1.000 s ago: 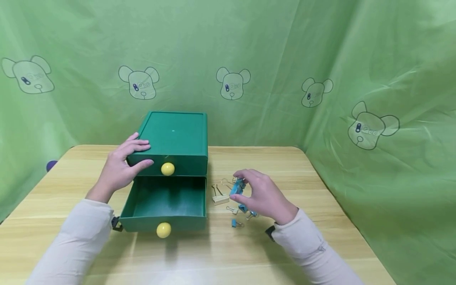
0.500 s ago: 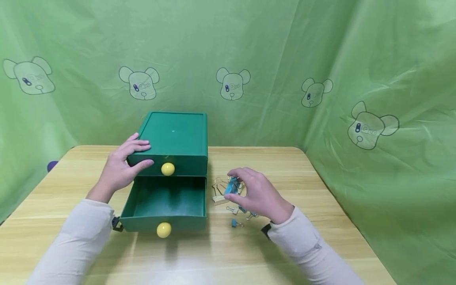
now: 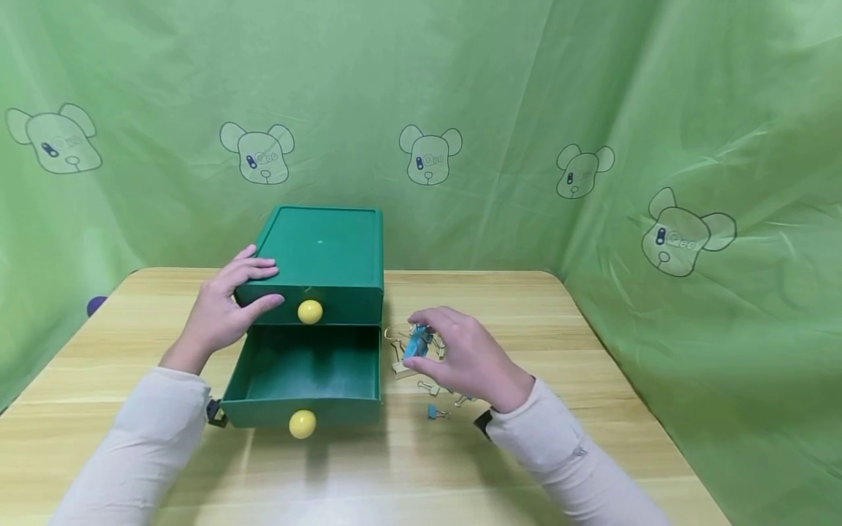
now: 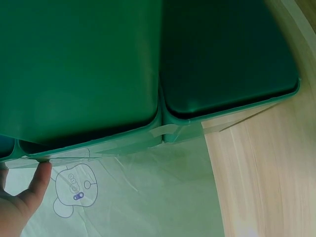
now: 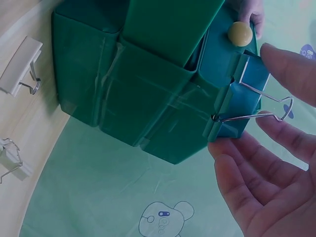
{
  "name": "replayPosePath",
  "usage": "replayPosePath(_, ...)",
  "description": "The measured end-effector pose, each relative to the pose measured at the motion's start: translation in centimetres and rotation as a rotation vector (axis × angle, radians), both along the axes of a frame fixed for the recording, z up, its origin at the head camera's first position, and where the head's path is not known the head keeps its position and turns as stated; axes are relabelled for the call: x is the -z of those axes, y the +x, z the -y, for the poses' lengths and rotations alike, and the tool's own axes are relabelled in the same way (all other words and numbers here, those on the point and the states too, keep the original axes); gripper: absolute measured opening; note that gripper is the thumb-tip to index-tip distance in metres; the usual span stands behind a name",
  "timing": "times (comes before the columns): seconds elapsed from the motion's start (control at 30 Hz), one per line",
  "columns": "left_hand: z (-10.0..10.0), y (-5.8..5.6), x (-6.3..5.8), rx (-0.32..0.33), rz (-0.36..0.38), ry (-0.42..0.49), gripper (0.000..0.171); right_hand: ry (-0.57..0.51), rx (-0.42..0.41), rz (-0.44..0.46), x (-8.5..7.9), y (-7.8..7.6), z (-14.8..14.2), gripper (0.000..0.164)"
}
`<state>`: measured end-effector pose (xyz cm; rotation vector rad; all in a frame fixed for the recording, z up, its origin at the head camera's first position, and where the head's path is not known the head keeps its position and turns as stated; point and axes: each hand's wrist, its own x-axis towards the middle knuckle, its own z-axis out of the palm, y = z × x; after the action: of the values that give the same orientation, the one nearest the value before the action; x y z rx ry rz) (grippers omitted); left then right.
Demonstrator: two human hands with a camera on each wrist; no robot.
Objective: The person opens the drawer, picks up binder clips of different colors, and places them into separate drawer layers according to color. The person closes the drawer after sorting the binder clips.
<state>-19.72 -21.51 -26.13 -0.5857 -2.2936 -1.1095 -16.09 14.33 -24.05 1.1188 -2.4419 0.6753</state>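
My right hand (image 3: 463,358) pinches a large blue binder clip (image 3: 417,343) between thumb and fingertips, just right of a green drawer cabinet (image 3: 322,241). In the right wrist view the blue clip's wire handles point toward the palm, and its blue body overlaps the cabinet. My left hand (image 3: 220,307) rests on the cabinet's top left corner, fingers on the lid and thumb along the front. The upper drawer, with a yellow knob (image 3: 310,312), is closed. Below it a drawer (image 3: 302,413) stands pulled out, its inside showing bare green.
A large white binder clip (image 3: 404,370) lies beside the pulled-out drawer. Nearer the front are a small white clip (image 3: 429,388), a small blue clip (image 3: 437,412) and another clip (image 3: 463,399). Green curtains (image 3: 487,88) stand behind and at the sides of the wooden table (image 3: 526,307).
My right hand has moved left toward the cabinet, carrying the blue binder clip out of the group. The left hand and the drawers have stayed still.
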Motion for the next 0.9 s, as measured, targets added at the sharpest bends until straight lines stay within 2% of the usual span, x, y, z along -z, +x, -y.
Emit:
replayPosePath(0.7, 0.0, 0.0, 0.0, -0.004, 0.001, -0.004, 0.039, 0.027, -0.044, -0.022, -0.6, 0.2, 1.7, 0.046)
replayPosePath(0.9, 0.0, 0.0, 0.0, -0.005, 0.005, -0.003, 0.039, 0.041, -0.044, 0.007, -0.9, 0.3, 2.3, 0.046)
